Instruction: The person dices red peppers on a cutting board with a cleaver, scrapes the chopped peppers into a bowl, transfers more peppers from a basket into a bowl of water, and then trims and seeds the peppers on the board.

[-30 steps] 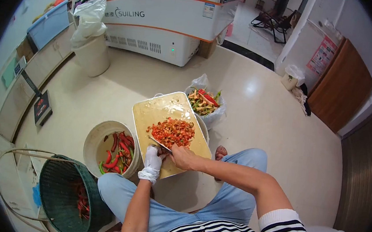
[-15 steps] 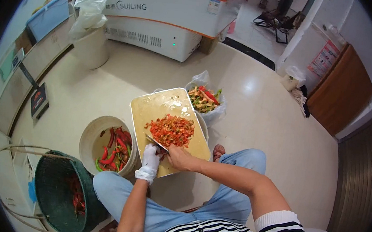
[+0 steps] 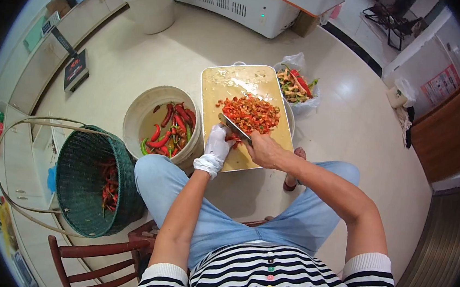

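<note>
A yellowish cutting board (image 3: 216, 85) with a pale rim lies in front of me, bearing a heap of chopped red chili peppers (image 3: 251, 112). My right hand (image 3: 266, 151) is closed around the handle of a knife, whose blade (image 3: 233, 126) slants up to the left along the near side of the heap. In a white glove, my left hand (image 3: 218, 144) presses red chili peppers (image 3: 234, 139) to the board just below the blade. Its fingers are curled, and they partly hide the peppers.
Left of the board stands a white bucket (image 3: 131, 121) of whole red and green peppers. A green woven basket (image 3: 73, 184) holds more peppers. Behind the board's right corner is a plastic-lined container (image 3: 313, 104) of pepper scraps. A wooden chair (image 3: 97, 253) stands behind at left.
The view has shifted, so board, bucket and basket sit further right and higher. The knife still lies beside my left hand, and both hands keep their hold.
</note>
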{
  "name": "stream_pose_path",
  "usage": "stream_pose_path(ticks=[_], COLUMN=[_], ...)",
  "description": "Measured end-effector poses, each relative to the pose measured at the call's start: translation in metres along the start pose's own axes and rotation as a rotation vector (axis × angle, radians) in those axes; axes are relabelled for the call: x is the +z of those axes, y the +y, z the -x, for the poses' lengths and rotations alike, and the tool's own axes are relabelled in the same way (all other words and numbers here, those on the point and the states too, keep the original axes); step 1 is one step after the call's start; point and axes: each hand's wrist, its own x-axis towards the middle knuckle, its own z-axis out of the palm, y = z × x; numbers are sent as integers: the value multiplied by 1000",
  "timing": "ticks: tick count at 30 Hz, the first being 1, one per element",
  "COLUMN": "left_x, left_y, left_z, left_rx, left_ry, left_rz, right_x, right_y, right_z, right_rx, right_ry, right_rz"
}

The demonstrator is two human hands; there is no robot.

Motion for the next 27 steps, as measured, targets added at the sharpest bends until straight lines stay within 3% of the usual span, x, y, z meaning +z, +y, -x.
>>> stream_pose_path(ticks=[8, 10, 13, 20, 23, 27], left_x=[11, 12, 15, 3, -3, 4], left_y=[-13, -13, -14, -4, 9, -1], left_z=[0, 0, 1, 9, 12, 13], left_rx=[12, 18, 8, 48, -67, -22], left_ry=[-47, -43, -43, -57, -73, -118], left_rz=[10, 11, 25, -61, -79, -79], right_x=[5, 23, 37, 19, 10, 1], right_y=[-2, 15, 20, 19, 12, 1], right_z=[-17, -25, -19, -9, 2, 3], right_rx=[112, -38, -42, -96, -109, -20], right_ry=[-165, 2, 97, 74, 99, -36], right_rz=[44, 53, 38, -21, -7, -7])
